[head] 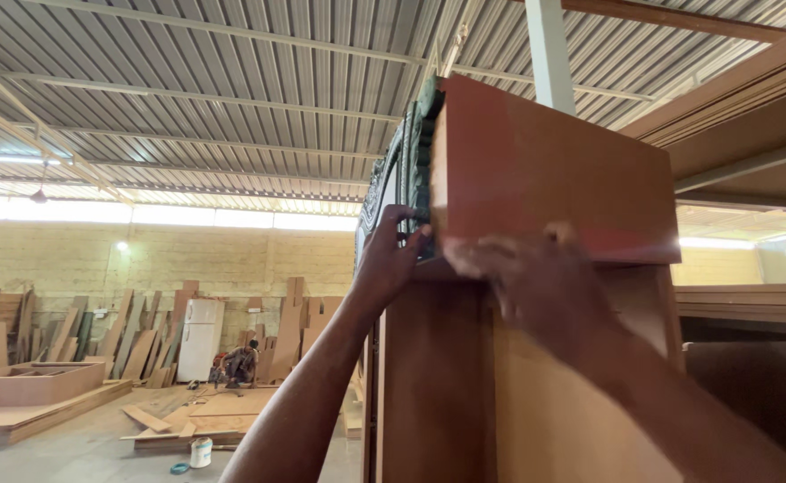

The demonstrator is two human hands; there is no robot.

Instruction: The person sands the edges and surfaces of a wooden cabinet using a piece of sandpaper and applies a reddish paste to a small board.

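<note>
Reaching up at head height, both arms stretch toward the top of a tall brown cabinet [438, 385]. The left hand [388, 259] comes up on a long, nearly straight arm from the lower middle of the view; its fingers [399, 217] curl round the front edge of the top box [545, 170], a reddish-brown wooden piece sitting on the cabinet, and the thumb presses against the box's corner, so this grip is closed on the box. Just beyond those fingers a dark green carved panel [411, 152] stands on edge against the front of the box.

The right hand [536, 277] comes in from the lower right, forearm slanting upward, and lies against the near side of the box at its lower edge. It is blurred; whether it clasps anything or only presses flat cannot be told.

Far back on the workshop floor, a white fridge [200, 338] stands by the block wall among leaning boards [138, 344], and another person [241, 365] crouches near it. A small white bucket [201, 452] sits beside flat panels.
</note>
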